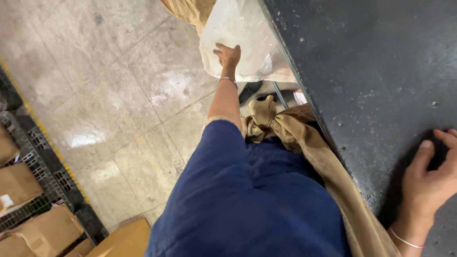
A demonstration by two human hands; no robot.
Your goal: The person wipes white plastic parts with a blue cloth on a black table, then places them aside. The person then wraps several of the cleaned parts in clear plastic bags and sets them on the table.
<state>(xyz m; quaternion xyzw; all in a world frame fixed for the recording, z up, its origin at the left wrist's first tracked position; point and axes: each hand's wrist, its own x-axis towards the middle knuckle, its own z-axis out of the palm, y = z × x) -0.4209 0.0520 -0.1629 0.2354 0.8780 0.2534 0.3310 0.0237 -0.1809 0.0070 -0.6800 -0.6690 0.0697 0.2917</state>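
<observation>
Large translucent white plastic bag [243, 38], contents not discernible, hangs beside the edge of the dark speckled desk [376, 71], above the pale concrete floor [119, 85]. Left hand [228, 54], arm fully extended downward, rests open-fingered against the bag's surface, grip not closed. Right hand [431, 183] lies flat, fingers spread, on the desk, holding nothing. Brown cardboard boxes [43, 233] sit on black pallets [40, 169].
</observation>
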